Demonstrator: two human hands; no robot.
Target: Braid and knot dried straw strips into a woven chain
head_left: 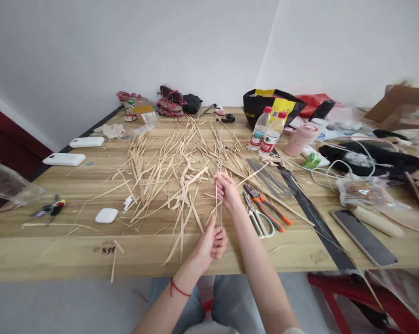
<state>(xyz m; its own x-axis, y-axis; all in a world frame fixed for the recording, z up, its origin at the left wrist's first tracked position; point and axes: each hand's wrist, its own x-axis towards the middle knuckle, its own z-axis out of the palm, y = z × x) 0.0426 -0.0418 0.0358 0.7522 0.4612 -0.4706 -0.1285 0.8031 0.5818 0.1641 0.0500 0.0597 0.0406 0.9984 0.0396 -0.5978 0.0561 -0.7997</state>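
Note:
Two thin pale strands that look like wire point(221, 214) stand nearly upright between my hands; whether they are one folded piece I cannot tell. My right hand point(227, 190) pinches them higher up, and their upper ends reach past it over the straw strips. Below, my left hand point(211, 243) has its fingers curled round the lower end, thumb pointing up. Flat straw-coloured strips point(153, 167) lie in a loose heap beyond my hands. Among them is a braided straw piece point(184, 178). Scissors point(260, 220) and orange-handled pliers point(268, 206) lie just right of my right hand.
Grey wires point(270, 176) lie beside a black strip point(310, 213). Two bottles point(272, 134), a pink cup point(301, 139) and a black bag point(258, 104) stand at the back right. A phone point(364, 237) lies front right, a white earbud case point(106, 215) left.

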